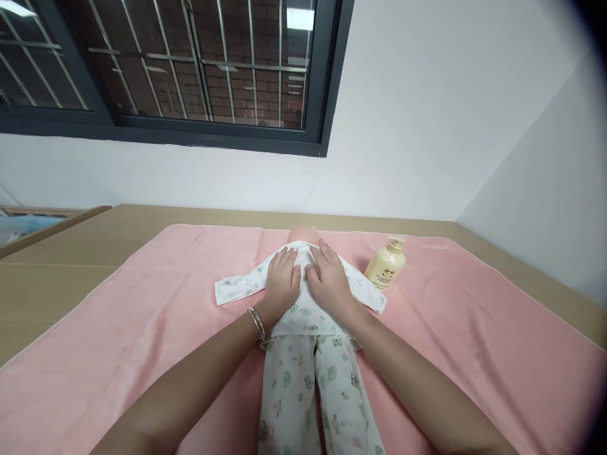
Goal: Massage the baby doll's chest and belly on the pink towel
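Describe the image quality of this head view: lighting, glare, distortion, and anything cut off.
Head view: soft, even indoor light, with faint shadows under the left hand and right hand on the doll; ceiling lights reflect as glare in the window; wide-angle distortion bends the pink towel edges; a dark vignette clips the right corners; the pump bottle label is too small to read.

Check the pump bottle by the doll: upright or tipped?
Tipped. The pump bottle lies slanted on the pink towel, pump head pointing up and away toward the wall, to the right of the doll. Neither hand touches it.
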`<state>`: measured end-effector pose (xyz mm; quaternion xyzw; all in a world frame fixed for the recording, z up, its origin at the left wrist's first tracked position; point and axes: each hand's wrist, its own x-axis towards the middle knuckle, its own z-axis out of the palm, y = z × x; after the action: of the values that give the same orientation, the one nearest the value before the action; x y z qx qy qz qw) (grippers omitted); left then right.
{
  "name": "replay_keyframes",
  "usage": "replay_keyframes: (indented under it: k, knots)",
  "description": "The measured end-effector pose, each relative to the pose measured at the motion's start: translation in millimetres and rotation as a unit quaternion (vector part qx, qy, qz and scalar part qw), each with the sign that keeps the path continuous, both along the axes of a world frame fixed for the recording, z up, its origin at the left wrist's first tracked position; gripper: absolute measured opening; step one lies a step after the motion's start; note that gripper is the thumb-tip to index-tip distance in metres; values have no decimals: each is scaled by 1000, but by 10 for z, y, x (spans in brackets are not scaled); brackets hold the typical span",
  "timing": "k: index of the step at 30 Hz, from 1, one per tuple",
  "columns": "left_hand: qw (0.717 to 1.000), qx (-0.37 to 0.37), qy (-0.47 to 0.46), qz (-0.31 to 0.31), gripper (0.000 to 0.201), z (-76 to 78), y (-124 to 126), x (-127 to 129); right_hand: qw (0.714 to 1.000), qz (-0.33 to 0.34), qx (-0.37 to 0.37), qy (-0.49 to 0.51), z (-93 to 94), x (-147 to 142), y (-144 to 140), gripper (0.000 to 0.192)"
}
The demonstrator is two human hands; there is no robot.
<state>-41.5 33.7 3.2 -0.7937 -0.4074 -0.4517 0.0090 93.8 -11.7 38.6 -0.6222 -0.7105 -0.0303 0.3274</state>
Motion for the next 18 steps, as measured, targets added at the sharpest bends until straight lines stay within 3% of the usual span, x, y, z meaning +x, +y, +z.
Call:
replay_keyframes:
  k: [5,9,13,18]
  knots:
    - [999,-34,-19,2,42,1,-29,7,997,25,-54,-43,-1,-51,-27,48]
    - [999,-38,-37,-9,43,-58,-82,60,999,-15,-31,-39,39,-71,-64,50]
    - [997,-42,-62,-14,44,-89,-141,100,997,11,-69,-33,54,-108,-95,47]
    - [989,-78,-118,-38,43,66,-262,138,994,58,-93,7,194,-51,-107,47]
